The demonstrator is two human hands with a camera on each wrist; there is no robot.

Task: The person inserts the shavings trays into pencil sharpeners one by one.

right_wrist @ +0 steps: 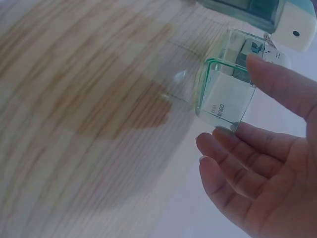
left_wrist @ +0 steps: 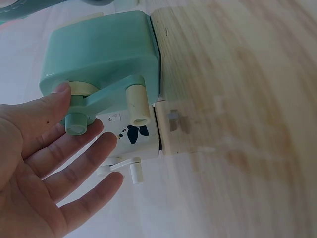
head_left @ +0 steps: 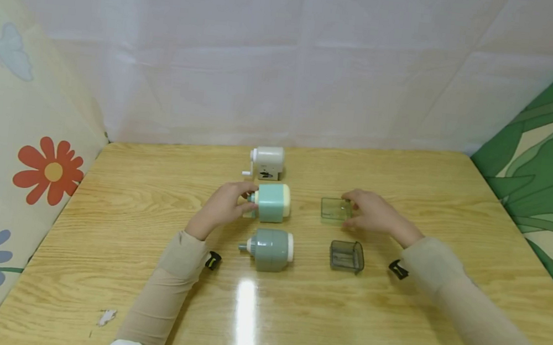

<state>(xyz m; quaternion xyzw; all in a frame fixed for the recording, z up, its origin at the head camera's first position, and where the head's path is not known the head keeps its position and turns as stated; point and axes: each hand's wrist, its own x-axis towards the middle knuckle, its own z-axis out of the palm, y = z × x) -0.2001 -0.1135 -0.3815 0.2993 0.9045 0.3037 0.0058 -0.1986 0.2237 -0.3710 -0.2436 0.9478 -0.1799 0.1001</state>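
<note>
While the left hand [head_left: 223,203] holds the teal sharpener [head_left: 271,202] by its crank end [left_wrist: 110,94], mid-frame in the head view, the right hand [head_left: 377,213] has the clear green tray [head_left: 335,209], well apart, right of centre. Handling, as I judge it: grip the tray lightly by opposite walls, hold it flat, and brace the sharpener by its body, since the crank could turn under pressure. Left fingers: thumb against the cream collar [left_wrist: 83,88], index mostly hidden behind it, the others spread loosely. Right fingers: thumb on one side, fingertips opposite, parted by the tray, remaining fingers loosely bent. Whether the tray touches the table [head_left: 342,323]: cannot tell.
</note>
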